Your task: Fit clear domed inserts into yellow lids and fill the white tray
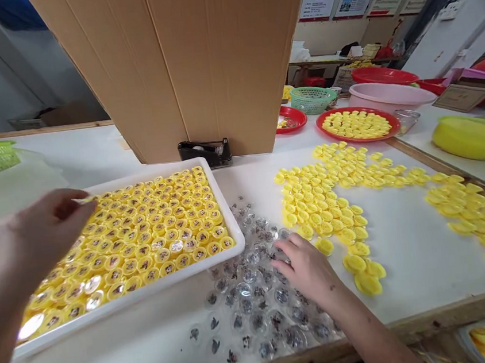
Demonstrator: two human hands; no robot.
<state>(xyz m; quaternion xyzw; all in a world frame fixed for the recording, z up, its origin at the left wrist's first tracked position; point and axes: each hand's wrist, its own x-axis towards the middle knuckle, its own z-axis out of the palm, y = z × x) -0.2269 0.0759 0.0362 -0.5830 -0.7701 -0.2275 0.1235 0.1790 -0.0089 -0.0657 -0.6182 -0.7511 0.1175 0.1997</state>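
Note:
My left hand (pixel 44 234) hangs over the near left of a white plastic tray (pixel 149 286), pinching a small yellow plastic cap (pixel 86 199) seen edge-on. Rows of yellow caps (pixel 144 232), most topped with clear domes holding dark figures, fill the tray. My right hand (pixel 306 270) rests at the edge of a loose spread of clear plastic domes (pixel 255 301) on the table, fingertips among them. Whether it holds one is hidden. To its right lies a loose mass of empty yellow caps (pixel 323 207).
A tall cardboard sheet (pixel 178 67) stands behind the tray beside a black tape dispenser (pixel 205 152). A red plate of yellow caps (pixel 355 125), a pink basin (pixel 389 96) and a green basket (pixel 312 99) stand at the back. The white table (pixel 425 266) has a wooden front edge.

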